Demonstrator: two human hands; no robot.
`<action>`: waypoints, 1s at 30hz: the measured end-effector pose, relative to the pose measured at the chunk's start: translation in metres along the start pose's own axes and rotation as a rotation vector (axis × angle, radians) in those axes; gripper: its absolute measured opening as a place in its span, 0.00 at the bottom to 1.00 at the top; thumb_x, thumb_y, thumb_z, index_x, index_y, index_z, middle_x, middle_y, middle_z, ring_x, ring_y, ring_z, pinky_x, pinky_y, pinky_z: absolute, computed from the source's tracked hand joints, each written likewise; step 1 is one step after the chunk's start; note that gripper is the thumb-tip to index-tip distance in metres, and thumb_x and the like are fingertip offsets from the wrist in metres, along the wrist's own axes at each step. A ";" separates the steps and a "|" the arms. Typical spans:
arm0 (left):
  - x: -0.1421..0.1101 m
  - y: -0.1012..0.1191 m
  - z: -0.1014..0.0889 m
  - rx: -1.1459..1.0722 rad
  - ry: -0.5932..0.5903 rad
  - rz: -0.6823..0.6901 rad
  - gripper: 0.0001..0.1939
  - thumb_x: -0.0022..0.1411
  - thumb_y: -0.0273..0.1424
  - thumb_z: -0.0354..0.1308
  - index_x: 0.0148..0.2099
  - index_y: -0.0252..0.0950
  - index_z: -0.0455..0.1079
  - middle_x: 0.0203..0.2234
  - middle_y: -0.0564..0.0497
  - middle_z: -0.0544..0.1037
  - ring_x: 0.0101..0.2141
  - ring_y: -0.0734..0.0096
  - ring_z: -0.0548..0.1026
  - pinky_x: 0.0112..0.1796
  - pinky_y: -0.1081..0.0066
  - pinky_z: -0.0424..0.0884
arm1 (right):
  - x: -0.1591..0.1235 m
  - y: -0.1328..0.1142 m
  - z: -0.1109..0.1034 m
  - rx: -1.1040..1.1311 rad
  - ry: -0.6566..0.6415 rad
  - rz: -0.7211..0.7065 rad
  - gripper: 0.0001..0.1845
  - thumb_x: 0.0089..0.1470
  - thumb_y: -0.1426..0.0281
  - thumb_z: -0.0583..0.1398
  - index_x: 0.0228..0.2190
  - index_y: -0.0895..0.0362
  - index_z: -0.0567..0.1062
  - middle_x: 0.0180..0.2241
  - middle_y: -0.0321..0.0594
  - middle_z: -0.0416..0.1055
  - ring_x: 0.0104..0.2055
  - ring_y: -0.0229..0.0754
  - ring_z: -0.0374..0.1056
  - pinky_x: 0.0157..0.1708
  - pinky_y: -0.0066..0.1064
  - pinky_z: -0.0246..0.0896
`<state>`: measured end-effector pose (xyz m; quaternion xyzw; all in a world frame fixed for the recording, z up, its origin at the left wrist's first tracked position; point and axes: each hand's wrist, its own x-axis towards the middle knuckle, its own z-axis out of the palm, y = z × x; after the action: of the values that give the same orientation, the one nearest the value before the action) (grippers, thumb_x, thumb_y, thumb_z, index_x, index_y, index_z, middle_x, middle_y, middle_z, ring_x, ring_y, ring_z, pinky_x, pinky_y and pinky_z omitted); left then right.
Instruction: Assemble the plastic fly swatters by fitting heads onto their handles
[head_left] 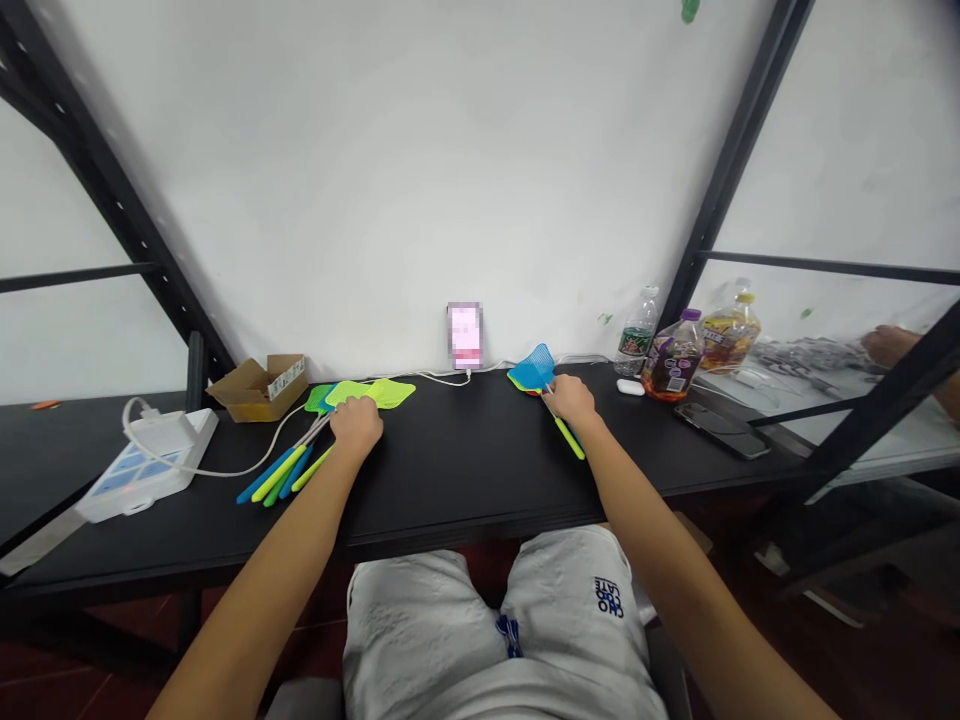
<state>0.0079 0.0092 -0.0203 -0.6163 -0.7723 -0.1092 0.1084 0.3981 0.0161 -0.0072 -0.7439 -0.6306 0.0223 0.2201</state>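
At the left of the black table, my left hand (356,422) is closed at the neck of a yellow-green fly swatter (391,393). Under and beside it lie several more fly swatters in green, blue and yellow, their handles (279,478) fanned toward the front left. To the right, my right hand (571,400) grips a blue fly swatter (537,366) just below its mesh head. Beneath that one, other swatters show at the edges, and a yellow-green handle (570,438) sticks out below the hand. My fingertips are partly hidden on both sides.
A phone (466,336) on a white cable leans on the wall. An open cardboard box (262,390) and a power strip (150,465) sit left. Rightward are a water bottle (636,335), drink bottles (675,358), a white case (630,387), a dark phone (721,430) and another person's hand (892,345).
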 end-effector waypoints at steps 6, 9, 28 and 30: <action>0.001 0.002 0.000 -0.014 -0.044 -0.021 0.16 0.58 0.30 0.55 0.47 0.28 0.70 0.46 0.29 0.70 0.49 0.40 0.71 0.42 0.57 0.68 | 0.002 0.002 0.002 0.000 0.093 -0.012 0.13 0.52 0.70 0.59 0.40 0.59 0.76 0.43 0.54 0.72 0.45 0.53 0.70 0.39 0.35 0.61; -0.005 0.006 -0.003 -0.055 -0.053 -0.057 0.19 0.59 0.34 0.55 0.49 0.27 0.69 0.47 0.28 0.70 0.46 0.43 0.74 0.41 0.57 0.70 | 0.001 -0.001 0.001 0.026 0.135 -0.032 0.12 0.54 0.69 0.57 0.39 0.59 0.76 0.42 0.52 0.72 0.44 0.51 0.70 0.39 0.34 0.60; -0.053 0.072 -0.012 -0.234 0.173 0.652 0.15 0.70 0.31 0.41 0.44 0.36 0.69 0.38 0.44 0.73 0.37 0.64 0.74 0.37 0.67 0.67 | -0.012 -0.034 0.023 0.507 0.094 -0.505 0.14 0.57 0.59 0.58 0.36 0.57 0.74 0.29 0.40 0.72 0.29 0.40 0.66 0.31 0.30 0.58; -0.055 0.075 -0.008 -0.249 0.159 0.717 0.15 0.71 0.32 0.41 0.42 0.36 0.69 0.37 0.46 0.73 0.36 0.65 0.73 0.35 0.68 0.66 | -0.012 -0.035 0.027 0.559 0.043 -0.608 0.14 0.55 0.60 0.60 0.36 0.57 0.73 0.32 0.40 0.72 0.29 0.39 0.64 0.31 0.30 0.58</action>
<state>0.0930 -0.0284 -0.0265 -0.8453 -0.4779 -0.2047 0.1232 0.3548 0.0166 -0.0219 -0.4357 -0.7866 0.1111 0.4232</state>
